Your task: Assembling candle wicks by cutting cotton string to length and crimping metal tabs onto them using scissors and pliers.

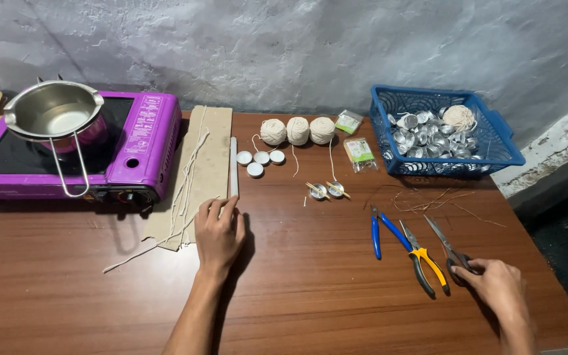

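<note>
My left hand (pixel 219 233) lies flat on the wooden table (pixel 310 276), its fingertips on the near end of a white ruler-like strip (pixel 233 164) and on the edge of a cardboard sheet (pixel 208 148). Several waxed white strings (pixel 189 174) lie along the cardboard. My right hand (pixel 499 286) grips the black handles of a pair of scissors (pixel 443 242) that rest on the table, blades pointing away. Just left of them lie yellow-handled pliers (pixel 422 256) and blue-handled pliers (pixel 382 231).
A purple portable stove (pixel 136 148) with a steel pouring pot (pixel 54 112) stands at the back left. Three twine balls (pixel 297 130), three white tealights (pixel 258 161), two small metal cups (pixel 327 190), two small packets (pixel 359 151) and a blue basket (pixel 494 151) of metal cups sit further back.
</note>
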